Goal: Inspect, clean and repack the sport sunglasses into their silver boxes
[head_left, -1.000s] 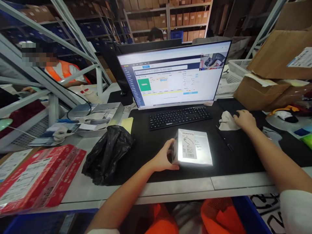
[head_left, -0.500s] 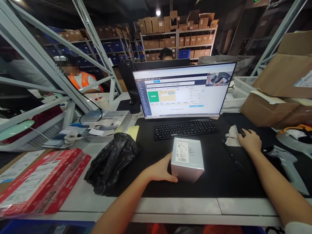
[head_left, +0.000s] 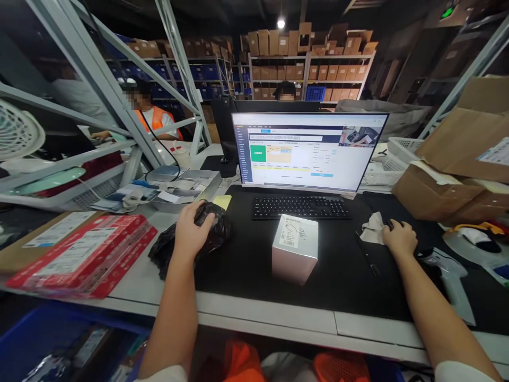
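Note:
My left hand (head_left: 193, 227) is on the crumpled black plastic bag (head_left: 218, 229) at the left of the desk mat. Its thumb and fingers curl around the top of the bag. To the right, my right hand (head_left: 401, 240) is closed over a dark computer mouse (head_left: 390, 225), mostly hidden beneath it. Between the hands a small silvery-white box (head_left: 305, 241) stands by itself on the mat, with a printed label and handwriting on top. A crumpled tissue (head_left: 373, 228) lies just left of the mouse, and a dark pen (head_left: 371, 265) below it.
Behind the box are a keyboard (head_left: 302, 207) and a lit monitor (head_left: 294, 154). Red parcels (head_left: 93, 260) lie at left, near an open grey box (head_left: 212, 185) of papers. A scanner (head_left: 453, 276) and cardboard boxes (head_left: 437, 180) are at right. A person in an orange vest (head_left: 161, 121) sits beyond the frame.
My left hand has let go of the silvery-white box and moved left onto the black bag. The box stays on the mat. My right hand remains on the mouse. The view has shifted.

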Demonstrator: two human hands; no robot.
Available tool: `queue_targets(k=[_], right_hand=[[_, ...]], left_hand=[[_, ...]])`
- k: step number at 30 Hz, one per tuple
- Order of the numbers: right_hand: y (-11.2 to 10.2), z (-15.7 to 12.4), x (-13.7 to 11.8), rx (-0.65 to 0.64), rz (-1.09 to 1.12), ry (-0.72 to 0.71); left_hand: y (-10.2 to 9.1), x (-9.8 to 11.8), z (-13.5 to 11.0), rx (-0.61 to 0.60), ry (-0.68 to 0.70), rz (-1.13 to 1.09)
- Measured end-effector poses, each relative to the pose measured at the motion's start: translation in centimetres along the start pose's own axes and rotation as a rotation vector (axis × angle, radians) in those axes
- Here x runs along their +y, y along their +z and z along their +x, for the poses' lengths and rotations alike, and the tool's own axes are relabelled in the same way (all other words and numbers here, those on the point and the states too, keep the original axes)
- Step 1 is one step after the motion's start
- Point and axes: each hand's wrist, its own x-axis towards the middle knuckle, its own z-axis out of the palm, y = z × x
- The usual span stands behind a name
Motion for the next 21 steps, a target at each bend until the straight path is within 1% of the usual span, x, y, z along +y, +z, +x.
queue_targets(k=[1,2,5,6,7,8,9,12,14,16,17,19,20,21], right_hand=[[-0.1,0.0,0.0,0.002,0.005,0.001],[-0.1,0.0,0.0,0.005,0.010,0.002],[-0.2,0.0,0.0,0.022,0.029,0.005],[-0.2,-0.1,-0.1,0.032,0.037,0.004],[-0.2,-0.2,-0.1,0.043,0.047,0.003],[-0.2,-0.3,-0.1,0.058,0.057,0.002],[-0.2,-0.4,-0.2,0.079,0.068,0.002],[-0.1,-0.8,0.0,0.158,0.097,-0.001],[0.0,-0.7,0.1,0.234,0.129,-0.029],[-0.1,-0.3,-0.2,0.322,0.196,-0.088],[-0.4,-0.2,-0.6,0.362,0.244,-0.121],[-1.8,-1.1,-2.3,0.442,0.367,-0.211],[-3.0,-2.3,-3.5,0.470,0.438,-0.274],[-4.5,-4.3,-4.7,0.519,0.518,-0.377]], left_hand=[[-0.1,-0.8,-0.6,-0.038,-0.057,0.053],[-0.1,-1.6,-1.3,-0.104,-0.116,0.114],[0.3,-3.6,-3.7,-0.389,-0.311,0.304],[0.4,-4.1,-4.4,-0.475,-0.340,0.330],[0.3,-4.7,-5.1,-0.525,-0.339,0.332],[0.0,-5.1,-5.7,-0.545,-0.316,0.323],[-0.4,-5.5,-6.4,-0.541,-0.276,0.308],[-2.5,-5.7,-8.7,-0.425,-0.152,0.226],[-4.6,-5.0,-10.4,-0.352,-0.111,0.136],[-6.9,-3.6,-12.3,-0.323,-0.096,0.043],[-8.1,-2.7,-13.1,-0.332,-0.093,-0.002],[-10.3,-0.5,-14.5,-0.402,-0.074,-0.095],[-11.2,0.6,-15.0,-0.445,-0.055,-0.145],[-11.9,1.9,-15.4,-0.495,-0.027,-0.196]])
